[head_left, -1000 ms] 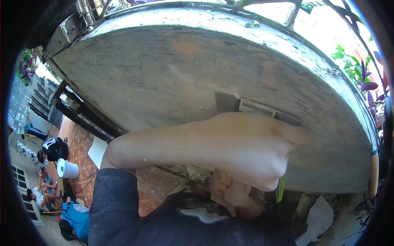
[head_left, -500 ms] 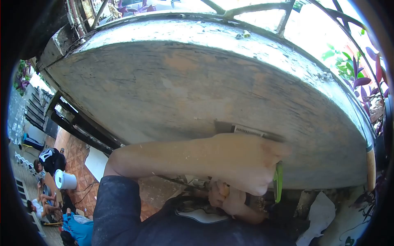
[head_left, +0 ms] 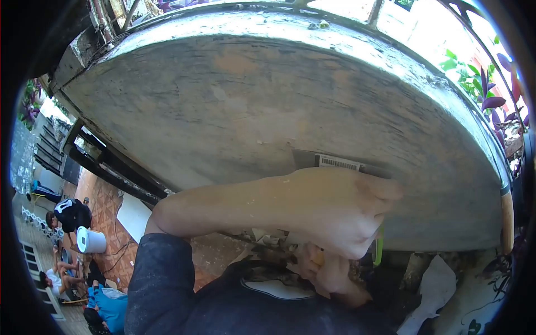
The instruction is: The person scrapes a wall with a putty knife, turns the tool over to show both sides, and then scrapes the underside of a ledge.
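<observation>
My left hand point(head_left: 357, 215) is closed around the green handle point(head_left: 379, 245) of a putty knife, with its arm stretched across from the left. The knife's wide grey blade point(head_left: 305, 158), carrying a barcode sticker, lies against the curved wall point(head_left: 223, 123) just above the hand. The wall's face is grey with patchy, streaked filler. Below the left wrist, close to my chest, my right hand point(head_left: 324, 268) is partly covered by the left one. Its fingers are curled around something yellowish, mostly hidden.
A wooden handle point(head_left: 506, 223) hangs at the wall's right end. Torn white sheet material point(head_left: 432, 290) lies lower right. At left are a dark metal frame point(head_left: 106, 167), a white board point(head_left: 133, 218), a white bucket point(head_left: 91, 240) and several people point(head_left: 106, 307) on the tiled floor. Plants point(head_left: 486, 89) stand upper right.
The view has tilted, so the wall sits higher in it. The blade has slid slightly right along the wall. More of the green handle is now covered by my left hand.
</observation>
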Available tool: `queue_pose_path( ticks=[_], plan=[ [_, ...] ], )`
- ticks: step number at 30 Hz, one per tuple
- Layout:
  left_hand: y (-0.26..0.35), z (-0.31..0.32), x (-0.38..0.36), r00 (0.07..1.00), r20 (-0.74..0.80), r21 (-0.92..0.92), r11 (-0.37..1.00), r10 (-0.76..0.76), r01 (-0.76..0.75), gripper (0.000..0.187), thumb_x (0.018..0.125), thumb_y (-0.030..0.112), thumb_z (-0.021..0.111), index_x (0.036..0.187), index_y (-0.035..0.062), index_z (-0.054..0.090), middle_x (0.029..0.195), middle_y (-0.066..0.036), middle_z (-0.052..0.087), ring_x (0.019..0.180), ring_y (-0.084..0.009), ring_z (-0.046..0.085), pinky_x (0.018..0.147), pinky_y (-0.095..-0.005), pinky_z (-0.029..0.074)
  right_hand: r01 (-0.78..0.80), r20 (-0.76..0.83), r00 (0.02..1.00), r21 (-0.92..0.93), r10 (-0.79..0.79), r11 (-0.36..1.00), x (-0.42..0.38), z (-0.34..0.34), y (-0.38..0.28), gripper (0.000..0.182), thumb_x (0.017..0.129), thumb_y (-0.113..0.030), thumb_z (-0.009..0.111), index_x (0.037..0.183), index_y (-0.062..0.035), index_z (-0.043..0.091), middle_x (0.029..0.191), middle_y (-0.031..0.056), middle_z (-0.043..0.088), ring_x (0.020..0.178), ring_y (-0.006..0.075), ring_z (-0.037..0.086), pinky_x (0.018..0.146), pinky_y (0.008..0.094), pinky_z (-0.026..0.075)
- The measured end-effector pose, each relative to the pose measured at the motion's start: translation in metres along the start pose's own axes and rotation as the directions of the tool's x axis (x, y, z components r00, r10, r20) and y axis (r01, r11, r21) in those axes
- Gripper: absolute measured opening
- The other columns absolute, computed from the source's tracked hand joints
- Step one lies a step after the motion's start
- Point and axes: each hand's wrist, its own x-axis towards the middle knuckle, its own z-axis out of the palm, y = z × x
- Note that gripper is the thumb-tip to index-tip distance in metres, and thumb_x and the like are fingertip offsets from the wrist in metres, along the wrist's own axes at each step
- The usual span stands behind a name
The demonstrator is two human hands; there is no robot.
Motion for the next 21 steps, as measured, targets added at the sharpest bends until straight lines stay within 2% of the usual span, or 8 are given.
queue_pose_path(
  ticks=[2,4,6,8,11,14,18,21],
  plan=[
    [-0.006,-0.008,0.005,0.995,0.097,0.009,1.0,-0.001,0.0,0.014,0.056,0.013,0.065,0.053,0.0029,0.055,0.054,-0.001,0.047,0.068,-0.0193,0.051,0.06,-0.0275,0.044,0.011,0.025,1.0,-0.001,-0.011,1.0,0.0,0.001,-0.008,0.045,0.099,-0.05,0.029,0.082,-0.0103,0.04,0.056,0.002,0.034,0.044,0.0124,0.028,0.041,0.0266,0.024],
    [-0.004,-0.018,0.008,0.994,0.111,0.025,1.0,0.007,-0.01,0.016,0.057,0.013,0.066,0.053,0.003,0.055,0.054,-0.001,0.047,0.068,-0.0195,0.051,0.06,-0.0274,0.044,0.039,-0.041,0.998,-0.217,-0.049,0.975,0.006,0.026,-0.031,0.042,0.1,-0.047,0.031,0.084,-0.0097,0.041,0.056,0.0026,0.035,0.044,0.0122,0.029,0.04,0.0269,0.024],
    [-0.004,-0.017,0.009,0.992,0.129,0.055,0.998,0.015,-0.023,0.017,0.058,0.013,0.067,0.052,0.0031,0.054,0.054,-0.001,0.046,0.068,-0.0196,0.051,0.06,-0.0272,0.044,0.091,-0.022,0.995,-0.198,-0.097,0.976,0.002,0.023,-0.024,0.042,0.1,-0.048,0.029,0.086,-0.0096,0.041,0.056,0.0028,0.035,0.043,0.0122,0.029,0.039,0.0273,0.023],
    [-0.002,-0.008,0.01,0.999,-0.034,-0.031,0.999,-0.029,0.028,0.019,0.057,0.013,0.068,0.051,0.0026,0.053,0.054,-0.001,0.045,0.066,-0.0192,0.051,0.06,-0.0269,0.044,0.021,-0.056,0.998,-0.183,-0.032,0.983,-0.009,0.023,-0.031,0.044,0.1,-0.05,0.028,0.086,-0.0099,0.04,0.055,0.0023,0.034,0.041,0.0121,0.028,0.037,0.0271,0.022],
    [-0.007,-0.019,0.015,0.995,0.083,-0.024,0.998,-0.055,0.057,0.02,0.056,0.013,0.068,0.05,0.0022,0.052,0.054,-0.001,0.045,0.064,-0.0194,0.05,0.057,-0.0267,0.044,0.052,-0.096,0.993,-0.161,-0.068,0.986,0.003,0.03,-0.021,0.046,0.1,-0.051,0.026,0.085,-0.0103,0.039,0.054,0.0017,0.032,0.041,0.0115,0.026,0.037,0.0267,0.021],
    [-0.002,-0.015,0.012,1.0,0.0,0.033,0.999,-0.022,0.022,0.02,0.055,0.013,0.068,0.05,0.003,0.052,0.055,-0.002,0.046,0.062,-0.0191,0.05,0.052,-0.0264,0.043,-0.024,-0.099,0.995,-0.111,0.013,0.993,-0.001,0.037,-0.027,0.045,0.101,-0.05,0.024,0.085,-0.0102,0.039,0.054,0.0019,0.032,0.041,0.0111,0.025,0.036,0.0269,0.021],
    [-0.003,-0.007,0.006,0.999,0.039,0.035,0.999,0.0,-0.002,0.02,0.054,0.015,0.068,0.049,0.0041,0.052,0.054,-0.001,0.047,0.063,-0.0187,0.05,0.05,-0.0271,0.043,-0.038,-0.07,0.997,-0.124,0.03,0.992,-0.001,0.031,-0.032,0.045,0.101,-0.048,0.024,0.085,-0.0102,0.04,0.053,0.0015,0.031,0.041,0.0107,0.025,0.036,0.0267,0.02],
    [-0.006,-0.018,0.011,0.995,0.082,0.083,0.996,-0.052,0.045,0.021,0.052,0.018,0.068,0.049,0.005,0.052,0.052,0.0,0.046,0.063,-0.0178,0.05,0.053,-0.0274,0.044,-0.004,-0.039,0.999,-0.134,-0.001,0.991,-0.002,0.038,-0.039,0.043,0.102,-0.047,0.026,0.084,-0.0092,0.04,0.052,0.0006,0.032,0.04,0.0097,0.025,0.036,0.0257,0.019]
  ],
)
